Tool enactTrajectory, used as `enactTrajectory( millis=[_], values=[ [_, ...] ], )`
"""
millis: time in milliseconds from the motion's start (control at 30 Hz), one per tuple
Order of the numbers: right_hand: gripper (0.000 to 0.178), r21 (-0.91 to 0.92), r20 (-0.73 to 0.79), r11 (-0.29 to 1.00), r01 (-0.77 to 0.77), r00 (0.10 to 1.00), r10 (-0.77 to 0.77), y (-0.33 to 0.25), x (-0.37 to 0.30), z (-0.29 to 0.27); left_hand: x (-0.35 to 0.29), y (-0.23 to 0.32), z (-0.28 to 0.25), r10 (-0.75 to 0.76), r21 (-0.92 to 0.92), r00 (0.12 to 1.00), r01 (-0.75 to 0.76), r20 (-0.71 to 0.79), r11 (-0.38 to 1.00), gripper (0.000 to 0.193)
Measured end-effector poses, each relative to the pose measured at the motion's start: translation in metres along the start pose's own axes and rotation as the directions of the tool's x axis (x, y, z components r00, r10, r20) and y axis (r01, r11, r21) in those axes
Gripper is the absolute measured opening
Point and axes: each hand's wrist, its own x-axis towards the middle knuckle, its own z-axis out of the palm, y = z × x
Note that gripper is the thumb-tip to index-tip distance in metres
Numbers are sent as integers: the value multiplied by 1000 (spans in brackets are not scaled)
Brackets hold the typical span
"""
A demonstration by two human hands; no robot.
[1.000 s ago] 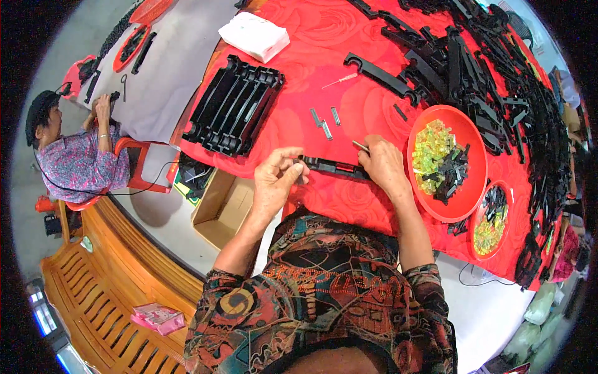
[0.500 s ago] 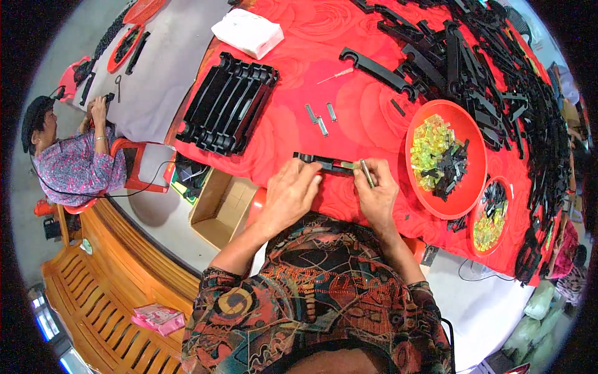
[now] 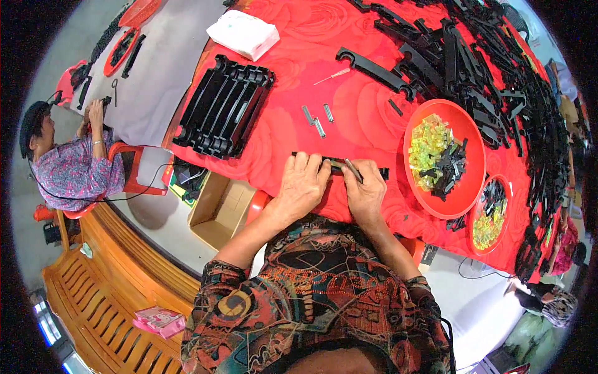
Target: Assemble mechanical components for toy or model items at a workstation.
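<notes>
Change at hands: the left hand (image 3: 303, 184) and right hand (image 3: 366, 190) are set closer together than half a second ago; the right is shifted inward, so the 3 o'clock end of the black bar (image 3: 337, 166) is now left exposed beyond it.
Bearing on work: by judgement, handling is moved from that end toward the middle; the bar is not yet released.
Left fingers: bunched close and laid over the bar's 9 o'clock half; the bar is held under them, the underside grip hidden.
Right fingers: closed narrow around a slim metal rod (image 3: 354, 172), slanted toward 11 o'clock; whether the bar is also pinched cannot be told.
Bar, place: near table edge, above red cloth (image 3: 293, 106), in front of the torso.
Bar, look: long, narrow, dark; slightly dipped toward 3 o'clock; mid-section largely covered, so inner detail is not made out.
Clear pieces (image 3: 319, 128): three, scattered at 11 o'clock from the bar.
Stacked black bars (image 3: 227, 106): laid side by side at 10 o'clock.
Red bowl (image 3: 476, 159): at 3 o'clock, filled with yellow and black bits.
Black heap (image 3: 458, 68): spread at 2 o'clock.
</notes>
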Motion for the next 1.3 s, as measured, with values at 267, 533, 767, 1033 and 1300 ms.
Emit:
enactTrajectory(
  millis=[267,533,767,1033,1300],
  values=[
    [10,-237,-17,971,43,999,-48,4,-3,-3,6,-1,9,31,-81,999,-30,15,996,23],
    [28,-231,183,967,110,981,-68,3,-8,-25,6,3,6,52,-8,997,-52,61,999,24],
    [33,-299,275,938,177,957,-93,-7,-6,-27,10,0,6,119,-18,990,-118,70,993,23],
    [42,-457,447,851,260,894,-33,-6,-4,-24,8,-8,7,130,-109,987,-120,92,987,27],
    [41,-455,425,846,277,903,-67,-2,-1,-24,17,-9,4,149,-92,977,-136,152,986,27]
  ],
)
